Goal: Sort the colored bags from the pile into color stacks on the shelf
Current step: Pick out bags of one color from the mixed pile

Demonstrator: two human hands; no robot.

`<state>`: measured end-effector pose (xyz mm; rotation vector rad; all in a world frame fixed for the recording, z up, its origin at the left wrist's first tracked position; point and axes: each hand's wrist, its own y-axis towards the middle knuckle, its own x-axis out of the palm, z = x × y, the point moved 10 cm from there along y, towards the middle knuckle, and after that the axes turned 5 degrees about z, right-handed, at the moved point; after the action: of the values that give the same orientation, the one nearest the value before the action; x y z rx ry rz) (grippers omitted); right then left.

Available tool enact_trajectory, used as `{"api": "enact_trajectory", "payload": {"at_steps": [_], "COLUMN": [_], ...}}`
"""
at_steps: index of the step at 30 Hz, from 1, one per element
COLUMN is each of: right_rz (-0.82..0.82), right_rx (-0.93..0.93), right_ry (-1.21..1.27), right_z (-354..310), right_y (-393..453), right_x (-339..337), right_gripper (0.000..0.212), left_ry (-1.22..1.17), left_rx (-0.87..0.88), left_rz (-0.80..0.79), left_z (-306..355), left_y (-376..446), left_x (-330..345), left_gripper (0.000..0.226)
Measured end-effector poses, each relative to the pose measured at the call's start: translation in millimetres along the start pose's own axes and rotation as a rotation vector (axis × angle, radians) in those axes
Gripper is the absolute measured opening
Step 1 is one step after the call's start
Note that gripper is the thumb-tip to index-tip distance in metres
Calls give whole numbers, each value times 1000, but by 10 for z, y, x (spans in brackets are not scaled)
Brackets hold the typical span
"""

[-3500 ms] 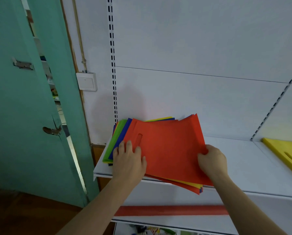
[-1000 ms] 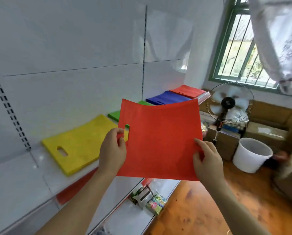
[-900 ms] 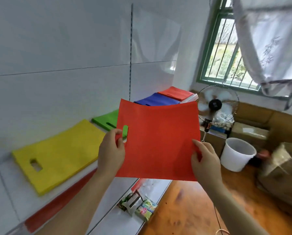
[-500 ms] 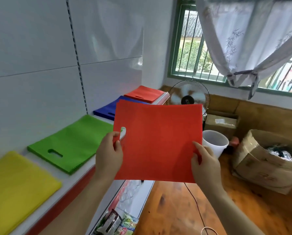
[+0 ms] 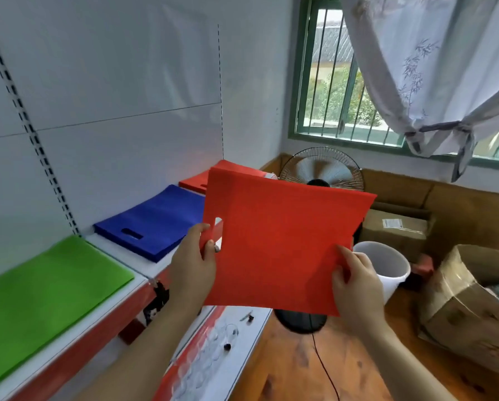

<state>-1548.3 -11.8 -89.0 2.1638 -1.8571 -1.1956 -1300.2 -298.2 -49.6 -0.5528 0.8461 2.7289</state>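
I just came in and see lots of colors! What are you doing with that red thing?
A person is sorting colored bags. Both hands hold one red bag up in the air: the left hand pinches it by the handle hole, the right hand grips the lower corner. On the shelf lie a green stack, a blue stack and a red stack beyond it. This bag isn't down yet.
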Motion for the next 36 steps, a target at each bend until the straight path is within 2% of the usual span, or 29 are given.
{"api": "enact_trajectory", "payload": {"at_steps": [11,16,25,31,36], "right_rz": [-74,-129,-199,-315,-533], "right_rx": [-142,-211,-271,-328,-437], "right_ry": [2,22,98,160,172], "right_z": [202,51,-77,-152,-275], "right_y": [1543,2401,3559,4115,4437], "right_x": [1126,1670,2695,3646,4433], "right_gripper": [52,52,44,44,55], "left_ry": [72,67,168,354,550], "left_rx": [-62,-138,-133,-196,-328], "left_rz": [126,164,237,286,359], "left_z": [-365,-636,-924,-1159,-1304], "left_y": [1102,1730,2612,2878,2970], "left_x": [922,1299,1683,1872,2020], "left_gripper": [29,33,28,33,31]}}
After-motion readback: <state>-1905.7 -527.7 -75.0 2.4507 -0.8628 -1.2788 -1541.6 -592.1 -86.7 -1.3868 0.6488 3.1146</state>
